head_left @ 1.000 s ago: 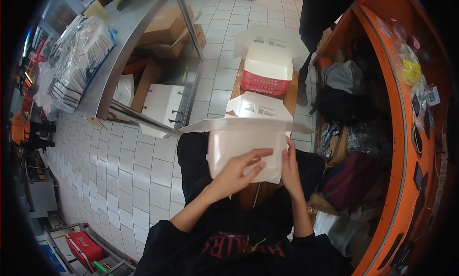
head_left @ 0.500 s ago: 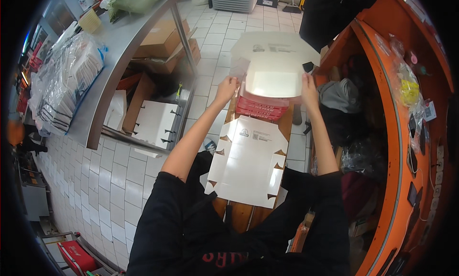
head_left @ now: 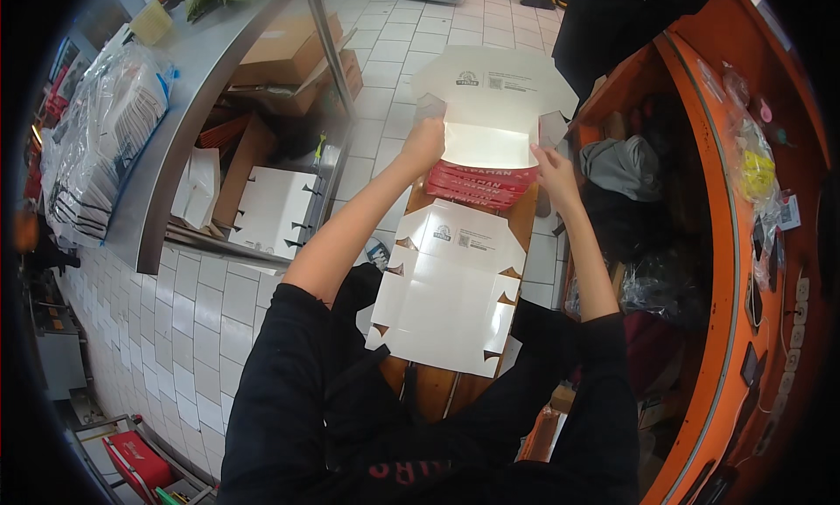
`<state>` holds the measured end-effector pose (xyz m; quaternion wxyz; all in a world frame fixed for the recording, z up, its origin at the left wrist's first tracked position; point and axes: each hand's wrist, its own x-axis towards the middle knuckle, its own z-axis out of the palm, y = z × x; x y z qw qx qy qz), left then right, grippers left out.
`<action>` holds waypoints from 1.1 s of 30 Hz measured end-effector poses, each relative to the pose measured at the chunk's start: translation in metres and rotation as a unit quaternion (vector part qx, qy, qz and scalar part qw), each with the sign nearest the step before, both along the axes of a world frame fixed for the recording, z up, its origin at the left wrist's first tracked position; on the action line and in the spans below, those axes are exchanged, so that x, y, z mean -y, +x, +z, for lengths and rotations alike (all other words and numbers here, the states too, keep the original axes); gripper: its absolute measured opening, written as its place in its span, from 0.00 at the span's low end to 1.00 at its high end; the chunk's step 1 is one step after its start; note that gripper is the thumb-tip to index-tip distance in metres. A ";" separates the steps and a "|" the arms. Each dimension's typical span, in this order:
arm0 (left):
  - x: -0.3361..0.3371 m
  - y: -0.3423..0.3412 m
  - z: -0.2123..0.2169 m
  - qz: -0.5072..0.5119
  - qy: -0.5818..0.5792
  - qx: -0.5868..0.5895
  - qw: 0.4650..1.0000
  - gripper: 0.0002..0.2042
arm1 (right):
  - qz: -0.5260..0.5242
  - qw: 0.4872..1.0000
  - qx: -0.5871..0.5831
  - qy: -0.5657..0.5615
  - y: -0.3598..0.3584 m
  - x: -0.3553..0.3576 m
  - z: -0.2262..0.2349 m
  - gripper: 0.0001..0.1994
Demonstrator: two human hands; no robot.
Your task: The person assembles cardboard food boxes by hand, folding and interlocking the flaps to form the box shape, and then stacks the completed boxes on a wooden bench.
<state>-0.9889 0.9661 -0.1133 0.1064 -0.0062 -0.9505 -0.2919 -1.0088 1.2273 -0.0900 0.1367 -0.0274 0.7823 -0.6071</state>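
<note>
Atop the stack of red boxes (head_left: pixel 481 190) on the wooden table (head_left: pixel 430 391), beyond a flat white carton (head_left: pixel 451 286), sits an open carton (head_left: pixel 492 144) with its lid (head_left: pixel 499 83) raised on the far side; the left hand (head_left: pixel 424 143) curls its fingers at the left edge, tips hidden so whether they pinch cannot be told, while the right hand's (head_left: pixel 557 177) fingers pinch near the front right corner. It should be light, thin board, stiff yet easily creased, slightly slick inside, best held by the side walls near the corners
</note>
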 end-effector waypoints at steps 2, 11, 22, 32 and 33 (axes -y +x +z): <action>0.001 0.000 -0.002 -0.016 -0.021 -0.050 0.998 0.07 | -0.019 0.999 -0.012 -0.033 0.006 0.005 0.000 0.23; -0.012 0.001 0.008 -0.003 -0.089 -0.022 0.996 0.05 | 0.074 0.995 -0.073 0.005 -0.009 -0.010 -0.034 0.21; -0.001 0.004 0.001 0.008 -0.077 -0.043 0.996 0.08 | -0.012 0.942 -0.182 0.282 -0.050 0.016 -0.032 0.20; -0.009 0.014 0.007 0.042 0.002 -0.044 0.998 0.13 | -0.147 0.968 -0.058 0.195 -0.053 0.034 -0.031 0.17; -0.009 0.015 0.007 0.042 0.001 -0.042 0.998 0.13 | -0.169 0.956 -0.077 0.226 -0.048 0.038 -0.026 0.14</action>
